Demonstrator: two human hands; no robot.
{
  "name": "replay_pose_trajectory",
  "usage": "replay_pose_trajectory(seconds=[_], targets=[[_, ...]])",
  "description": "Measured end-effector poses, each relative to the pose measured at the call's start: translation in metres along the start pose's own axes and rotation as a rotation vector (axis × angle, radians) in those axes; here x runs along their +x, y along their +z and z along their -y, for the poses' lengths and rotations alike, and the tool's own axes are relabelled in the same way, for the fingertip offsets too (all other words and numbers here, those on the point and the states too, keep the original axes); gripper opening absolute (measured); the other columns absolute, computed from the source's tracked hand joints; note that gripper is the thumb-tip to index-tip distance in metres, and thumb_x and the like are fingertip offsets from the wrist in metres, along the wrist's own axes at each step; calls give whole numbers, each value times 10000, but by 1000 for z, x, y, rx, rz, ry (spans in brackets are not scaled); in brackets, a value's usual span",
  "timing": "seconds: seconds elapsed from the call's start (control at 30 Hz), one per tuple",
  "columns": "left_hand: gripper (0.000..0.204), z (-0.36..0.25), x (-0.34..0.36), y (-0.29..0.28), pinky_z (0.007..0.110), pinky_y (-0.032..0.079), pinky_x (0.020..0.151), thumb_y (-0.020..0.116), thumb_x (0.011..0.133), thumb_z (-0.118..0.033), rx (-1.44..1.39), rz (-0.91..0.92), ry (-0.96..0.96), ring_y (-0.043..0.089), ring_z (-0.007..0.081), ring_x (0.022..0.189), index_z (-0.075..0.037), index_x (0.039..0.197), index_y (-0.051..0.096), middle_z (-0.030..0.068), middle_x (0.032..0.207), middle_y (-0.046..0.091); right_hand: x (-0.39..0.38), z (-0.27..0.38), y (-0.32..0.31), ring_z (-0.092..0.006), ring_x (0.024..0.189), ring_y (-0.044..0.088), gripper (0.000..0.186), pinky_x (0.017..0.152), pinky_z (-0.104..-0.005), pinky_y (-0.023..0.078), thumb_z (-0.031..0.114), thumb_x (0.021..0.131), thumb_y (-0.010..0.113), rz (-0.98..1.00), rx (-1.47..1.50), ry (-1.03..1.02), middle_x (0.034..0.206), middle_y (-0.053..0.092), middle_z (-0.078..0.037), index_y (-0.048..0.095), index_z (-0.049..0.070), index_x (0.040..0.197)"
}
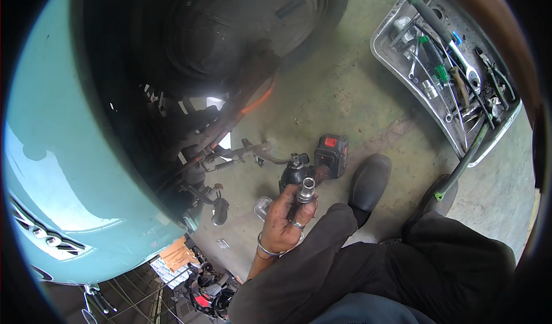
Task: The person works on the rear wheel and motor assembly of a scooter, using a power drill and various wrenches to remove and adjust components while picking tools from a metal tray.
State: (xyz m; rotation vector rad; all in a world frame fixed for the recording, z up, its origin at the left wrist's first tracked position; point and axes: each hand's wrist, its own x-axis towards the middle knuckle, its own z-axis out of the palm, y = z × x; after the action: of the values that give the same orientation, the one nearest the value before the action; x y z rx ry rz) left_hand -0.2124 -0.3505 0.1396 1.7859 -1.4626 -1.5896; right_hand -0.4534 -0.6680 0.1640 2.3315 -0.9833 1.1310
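Between the thumb and fingers of my left hand (pixel 282 223) is a shiny metal socket (pixel 307 190), its open end facing up. Just beyond it, a black cordless impact wrench (pixel 292 176) rests on the floor with its square drive upward and a red-marked battery pack (pixel 332 151) at its right. Part of the wrench is hidden behind my hand. A blurred brown forearm (pixel 509 22), seemingly my right one, runs along the upper right edge; its hand lies outside the picture.
A metal tray (pixel 376 45) at upper right holds a ratchet (pixel 431 19), a green screwdriver (pixel 432 58), pliers (pixel 494 73) and sockets. A long bar (pixel 463 166) leans over its edge. The teal vehicle body (pixel 69 122), wheel (pixel 247 30) and suspension parts fill the left. My shoe (pixel 371 183) stands near the wrench.
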Motion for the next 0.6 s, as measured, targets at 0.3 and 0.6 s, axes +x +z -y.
replay_pose_trajectory(seconds=[0.3,0.6], targets=[[345,6,17,9,216,353,547,619,985,-291,-73,-41,16,463,70,614,20,1109,538,41,767,571,84,35,66,-291,1038,672,254,884,-446,545,279,934,534,62,117,-122,1071,704,-101,708,115,1017],[287,6,9,1,223,381,576,602,995,-260,-73,-73,100,494,77,656,6,1089,551,34,773,585,44,-24,85,-285,885,683,188,734,-425,572,181,905,536,-238,-82,-362,933,701,-60,638,173,1063]])
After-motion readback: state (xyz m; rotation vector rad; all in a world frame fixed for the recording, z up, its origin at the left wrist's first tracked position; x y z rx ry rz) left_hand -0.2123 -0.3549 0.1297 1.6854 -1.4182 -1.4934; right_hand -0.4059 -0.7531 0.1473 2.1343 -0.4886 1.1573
